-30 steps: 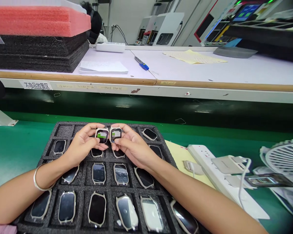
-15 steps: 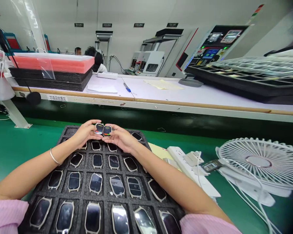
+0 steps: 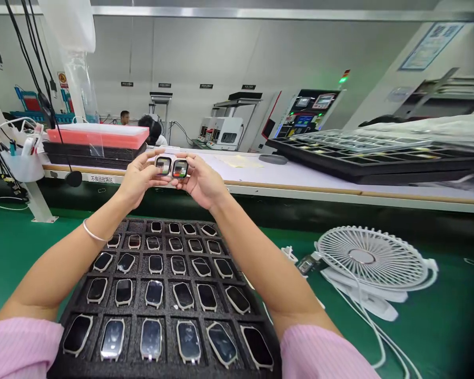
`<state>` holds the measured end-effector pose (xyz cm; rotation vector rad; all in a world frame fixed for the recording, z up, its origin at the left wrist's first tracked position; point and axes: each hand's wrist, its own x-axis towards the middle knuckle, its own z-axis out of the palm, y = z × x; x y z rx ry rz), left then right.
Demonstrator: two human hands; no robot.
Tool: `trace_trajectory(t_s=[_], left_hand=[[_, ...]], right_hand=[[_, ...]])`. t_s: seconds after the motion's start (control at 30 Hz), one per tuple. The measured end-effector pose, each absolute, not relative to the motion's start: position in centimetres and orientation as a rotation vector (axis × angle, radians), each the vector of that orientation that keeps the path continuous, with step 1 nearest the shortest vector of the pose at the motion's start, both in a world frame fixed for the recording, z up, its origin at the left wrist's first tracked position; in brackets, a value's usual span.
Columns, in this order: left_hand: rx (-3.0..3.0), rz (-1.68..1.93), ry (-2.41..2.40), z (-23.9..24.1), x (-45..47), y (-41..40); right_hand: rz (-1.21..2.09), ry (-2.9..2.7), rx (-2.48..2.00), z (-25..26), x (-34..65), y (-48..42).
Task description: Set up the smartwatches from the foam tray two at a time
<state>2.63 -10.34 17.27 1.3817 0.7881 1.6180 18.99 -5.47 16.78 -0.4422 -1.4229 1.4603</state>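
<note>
My left hand [image 3: 141, 176] grips a lit smartwatch body [image 3: 163, 166] by its edges. A second lit smartwatch body [image 3: 180, 168] is pinched in my right hand [image 3: 201, 181]. Both are strapless, held upright side by side with screens toward me, their inner edges touching or nearly so. Below my hands lies a black foam tray [image 3: 136, 326] with rows of compartments. Most compartments hold a dark-screened watch body, such as the watch body [image 3: 150, 338] in the front row. At the back left, some compartments are bare or partly hidden by my left forearm.
A white fan [image 3: 361, 258] with cables stands right of the tray on the green bench [image 3: 430, 337]. Across the back runs a raised shelf [image 3: 300, 195] bearing pink foam [image 3: 98, 137] and stacked black trays [image 3: 363, 168]. A microphone-like black disc [image 3: 73, 179] hangs at left. People sit beyond.
Both hands have lifted the two watch bodies up from just above the tray's back rows to the shelf edge's height. The view has also shifted, showing more of the wall.
</note>
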Motion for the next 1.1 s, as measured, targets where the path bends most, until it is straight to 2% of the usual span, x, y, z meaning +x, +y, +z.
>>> trace_trajectory(t_s=[0.4,0.8,1.1], left_hand=[[1.640,1.813,0.673,21.2,2.3,-10.0],[1.802,1.852,0.547,22.5,2.4,-10.0],[1.835,1.880,0.536,22.0,3.2,-10.7]], right_hand=[[1.306,-1.596,-0.269,22.1,19.5,-6.6],[1.124,-1.778,-0.106,22.9,20.8,-6.9],[1.071,-1.819,-0.140,22.6,21.7,-7.8]])
